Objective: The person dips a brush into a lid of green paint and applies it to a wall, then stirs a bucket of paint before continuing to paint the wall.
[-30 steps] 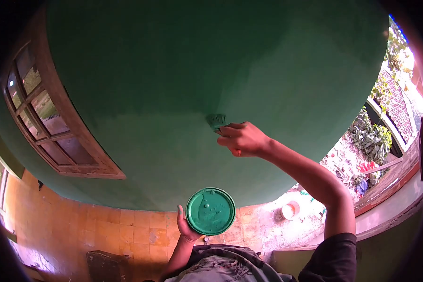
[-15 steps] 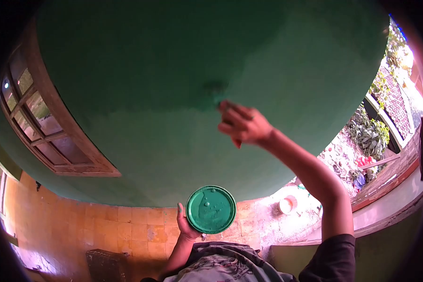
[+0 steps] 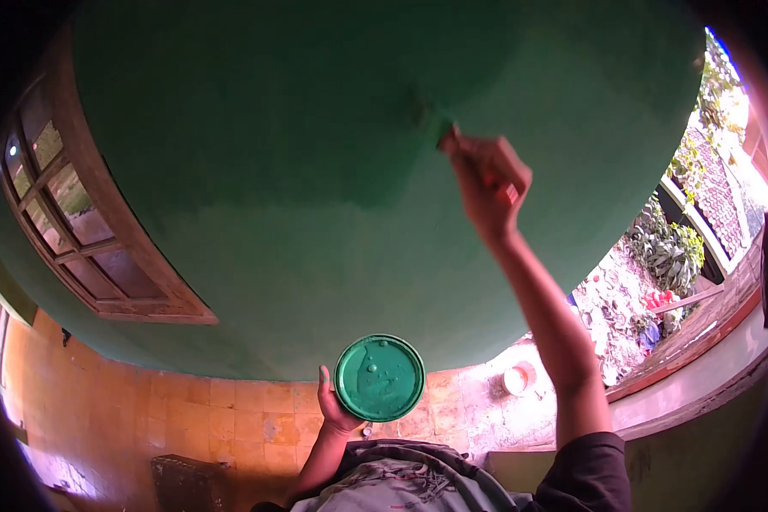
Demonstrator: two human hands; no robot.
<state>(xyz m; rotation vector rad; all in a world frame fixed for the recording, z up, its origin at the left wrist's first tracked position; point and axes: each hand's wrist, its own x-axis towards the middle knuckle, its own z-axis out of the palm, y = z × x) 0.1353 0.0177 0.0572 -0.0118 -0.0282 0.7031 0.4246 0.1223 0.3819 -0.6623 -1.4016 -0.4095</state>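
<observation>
A green-painted wall (image 3: 333, 128) fills most of the view. My right hand (image 3: 489, 183) is raised high and grips a paintbrush (image 3: 442, 134) whose blurred bristles press against the wall. My left hand (image 3: 331, 411) is held low near my chest and holds a round tin of green paint (image 3: 379, 378) from the left side, its wet green surface facing up.
A brown wooden window frame (image 3: 102, 247) with glass panes stands at the left of the wall. Orange floor tiles (image 3: 196, 418) lie below, with a small white pot (image 3: 518, 377) on the floor. Plants (image 3: 670, 247) and a low ledge sit at the right.
My right hand has swept the brush up and to the right along the wall, the arm stretching out. The paint tin in my left hand has stayed almost in place.
</observation>
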